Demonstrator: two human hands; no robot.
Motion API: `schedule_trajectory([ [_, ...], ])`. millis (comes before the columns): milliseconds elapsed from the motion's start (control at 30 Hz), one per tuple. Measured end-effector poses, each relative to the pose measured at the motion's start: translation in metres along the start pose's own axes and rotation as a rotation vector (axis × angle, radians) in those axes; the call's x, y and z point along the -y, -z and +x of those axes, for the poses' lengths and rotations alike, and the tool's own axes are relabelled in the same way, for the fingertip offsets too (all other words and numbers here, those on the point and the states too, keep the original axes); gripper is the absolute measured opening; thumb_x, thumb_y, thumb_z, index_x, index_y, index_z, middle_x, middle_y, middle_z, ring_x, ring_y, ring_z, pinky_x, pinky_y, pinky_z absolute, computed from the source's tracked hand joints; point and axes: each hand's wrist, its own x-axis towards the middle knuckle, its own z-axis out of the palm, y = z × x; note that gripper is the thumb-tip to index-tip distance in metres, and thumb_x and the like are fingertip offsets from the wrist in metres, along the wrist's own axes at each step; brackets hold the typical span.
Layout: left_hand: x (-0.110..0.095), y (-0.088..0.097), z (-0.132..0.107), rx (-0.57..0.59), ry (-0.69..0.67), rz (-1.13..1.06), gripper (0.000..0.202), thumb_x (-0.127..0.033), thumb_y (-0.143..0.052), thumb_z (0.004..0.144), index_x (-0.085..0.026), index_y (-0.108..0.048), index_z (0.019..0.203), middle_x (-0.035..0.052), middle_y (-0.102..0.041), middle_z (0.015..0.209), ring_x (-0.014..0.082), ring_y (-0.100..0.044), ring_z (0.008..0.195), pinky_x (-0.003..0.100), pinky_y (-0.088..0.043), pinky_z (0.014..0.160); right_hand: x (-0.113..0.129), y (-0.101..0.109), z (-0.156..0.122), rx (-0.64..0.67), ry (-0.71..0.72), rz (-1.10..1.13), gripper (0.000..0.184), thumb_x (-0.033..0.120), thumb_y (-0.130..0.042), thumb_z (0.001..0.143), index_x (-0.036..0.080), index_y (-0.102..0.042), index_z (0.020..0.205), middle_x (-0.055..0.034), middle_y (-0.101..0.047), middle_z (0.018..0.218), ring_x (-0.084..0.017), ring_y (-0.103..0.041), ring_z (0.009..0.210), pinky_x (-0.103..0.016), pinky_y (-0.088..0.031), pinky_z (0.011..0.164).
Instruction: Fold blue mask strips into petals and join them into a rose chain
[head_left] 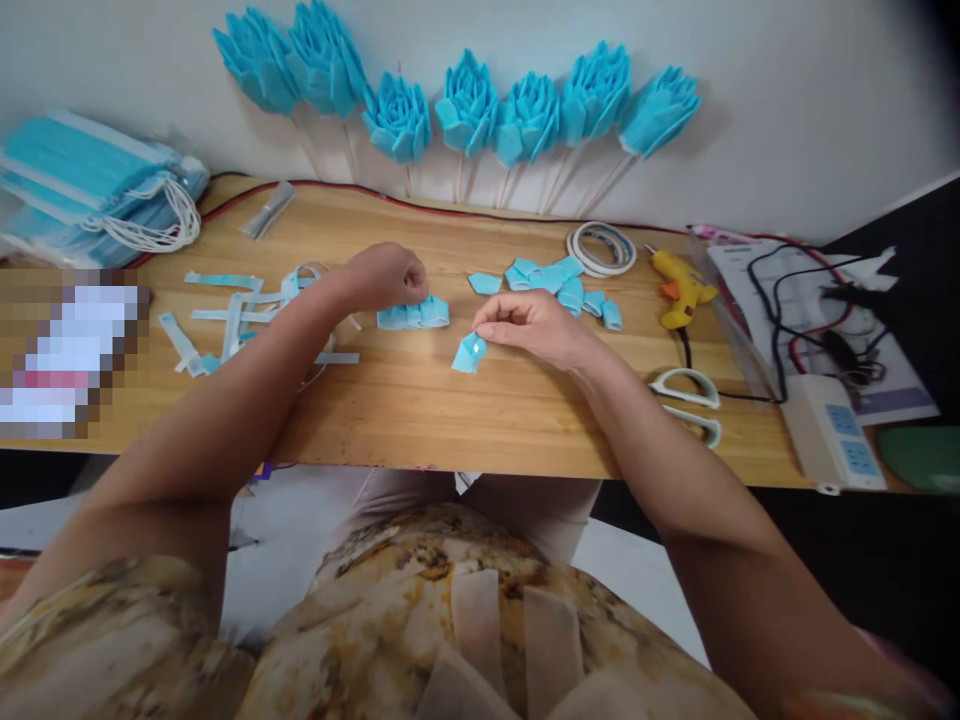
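Observation:
My right hand [525, 325] pinches a small folded blue fabric petal [469, 354] between thumb and fingertips, just above the wooden table [420, 420]. Its pointed end is up at the fingers, and a small shiny spot shows on it. Left of it, my left hand [390, 275] is curled closed over a short row of folded blue fabric pieces [411, 315]. The fingertips are partly hidden, so what they grip cannot be made out. Beyond my right hand lies a loose group of cut blue petals [555, 275], some flat and some rolled at the edge.
Several blue fabric flowers [466, 100] on sticks lean on the wall. Face masks [82, 165] and fabric strips [232, 315] lie left, with a blurred-out phone-like screen [67, 350]. Right are tape rolls [600, 248], a yellow glue gun [681, 288], scissors [686, 388] and a power strip [832, 430].

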Motion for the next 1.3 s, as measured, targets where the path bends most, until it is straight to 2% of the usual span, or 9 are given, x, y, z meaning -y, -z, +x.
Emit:
schedule_trajectory([
  [67,-0.008,0.008,-0.008,0.075,-0.014,0.061,0.006,-0.022,-0.068,0.072,-0.021,-0.069,0.066,-0.0026,-0.065,0.067,0.0131,-0.049,0.068,0.029,-0.034,0.068,0.002,0.002,-0.001,-0.003,0.021,-0.001,0.027,0.046,-0.076,0.082,0.019,-0.073,0.085,0.0013,-0.067,0.073,-0.011,-0.053,0.066,-0.026,-0.041,0.061],
  [133,-0.016,0.015,-0.016,0.08,-0.047,0.031,0.006,-0.022,-0.064,0.075,-0.021,-0.071,0.075,-0.0032,-0.066,0.07,0.013,-0.051,0.068,0.029,-0.036,0.066,0.005,0.004,-0.003,-0.019,0.035,-0.002,0.025,0.045,-0.075,0.083,0.019,-0.073,0.084,0.0019,-0.065,0.071,-0.01,-0.05,0.064,-0.026,-0.041,0.061],
  [267,-0.031,0.021,-0.031,0.125,-0.077,-0.089,0.003,-0.022,-0.066,0.073,-0.022,-0.068,0.072,-0.0019,-0.064,0.065,0.0147,-0.053,0.066,0.029,-0.036,0.064,0.013,0.005,-0.007,-0.067,0.065,-0.031,0.021,0.04,-0.074,0.083,0.02,-0.071,0.082,0.0031,-0.062,0.069,-0.009,-0.046,0.062,-0.026,-0.04,0.06],
  [467,-0.042,0.016,-0.038,0.153,-0.115,-0.141,0.003,-0.02,-0.067,0.072,-0.02,-0.067,0.069,-0.0008,-0.063,0.067,0.0206,-0.063,0.083,0.03,-0.041,0.08,0.017,0.0,-0.008,-0.064,0.046,-0.102,0.021,0.041,-0.074,0.083,0.02,-0.071,0.083,0.0025,-0.062,0.071,-0.01,-0.049,0.066,-0.027,-0.043,0.063],
  [667,-0.043,0.015,-0.041,0.187,-0.115,-0.156,0.002,-0.021,-0.067,0.072,-0.021,-0.066,0.07,0.0,-0.063,0.07,0.0233,-0.065,0.09,0.03,-0.043,0.085,0.014,-0.005,-0.006,-0.063,0.034,-0.092,0.022,0.043,-0.074,0.083,0.021,-0.07,0.082,0.0021,-0.062,0.071,-0.011,-0.049,0.065,-0.029,-0.046,0.065],
  [833,-0.038,0.012,-0.041,0.192,-0.11,-0.189,0.006,-0.027,-0.069,0.074,-0.021,-0.067,0.073,0.0006,-0.064,0.072,0.0236,-0.066,0.091,0.03,-0.044,0.082,0.014,-0.004,-0.006,-0.106,0.032,-0.145,0.019,0.04,-0.074,0.083,0.022,-0.071,0.083,0.0022,-0.061,0.07,-0.011,-0.049,0.066,-0.029,-0.044,0.063],
  [1033,-0.038,0.012,-0.04,0.209,-0.153,-0.119,0.01,-0.03,-0.07,0.075,-0.021,-0.067,0.075,0.0006,-0.064,0.074,0.0224,-0.064,0.088,0.029,-0.043,0.079,0.013,-0.007,-0.005,-0.108,0.032,-0.137,0.016,0.036,-0.072,0.083,0.02,-0.07,0.081,0.0013,-0.064,0.072,-0.011,-0.051,0.066,-0.028,-0.043,0.061],
  [1167,-0.04,0.013,-0.041,0.218,-0.151,-0.109,0.006,-0.026,-0.069,0.075,-0.02,-0.067,0.075,0.0008,-0.063,0.074,0.0227,-0.064,0.089,0.029,-0.044,0.08,0.011,-0.009,-0.004,-0.127,0.018,-0.157,0.014,0.033,-0.071,0.083,0.02,-0.069,0.081,0.0013,-0.065,0.071,-0.011,-0.05,0.064,-0.027,-0.041,0.06],
  [1300,-0.041,0.01,-0.039,0.232,-0.092,-0.17,0.002,-0.019,-0.07,0.071,-0.02,-0.068,0.072,0.0003,-0.063,0.07,0.0237,-0.065,0.088,0.03,-0.044,0.081,0.006,-0.011,-0.002,-0.122,0.0,-0.179,0.012,0.032,-0.07,0.083,0.02,-0.069,0.08,0.0016,-0.064,0.071,-0.011,-0.051,0.064,-0.027,-0.041,0.061],
])
